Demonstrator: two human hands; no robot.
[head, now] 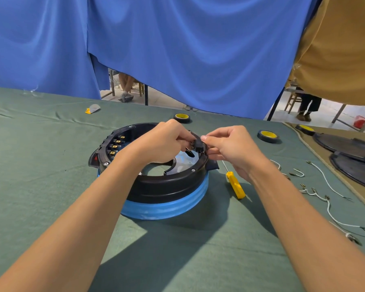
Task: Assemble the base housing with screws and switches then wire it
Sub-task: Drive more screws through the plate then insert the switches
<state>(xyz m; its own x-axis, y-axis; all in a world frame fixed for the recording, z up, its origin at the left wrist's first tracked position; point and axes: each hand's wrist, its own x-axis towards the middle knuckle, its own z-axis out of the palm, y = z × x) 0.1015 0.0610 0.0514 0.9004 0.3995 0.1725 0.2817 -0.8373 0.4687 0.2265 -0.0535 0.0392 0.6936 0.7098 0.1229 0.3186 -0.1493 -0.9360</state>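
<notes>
A round black base housing (167, 186) sits on a blue ring stand (162, 207) in the middle of the green table. A row of switches with brass terminals (116, 144) lines its left inner wall. At the far right rim, my left hand (162, 142) and my right hand (230, 146) both pinch a small black switch part (197, 145) held against the rim. A yellow-handled screwdriver (235, 185) lies just right of the housing. Several white wires with terminals (325, 199) lie further right.
Two rolls of black tape with yellow cores (181, 117) (268, 135) lie behind the housing, a third (305, 129) on the tan mat at right beside two black round lids (346, 144). A small yellow-and-grey item (92, 108) lies far left. Blue curtain hangs behind.
</notes>
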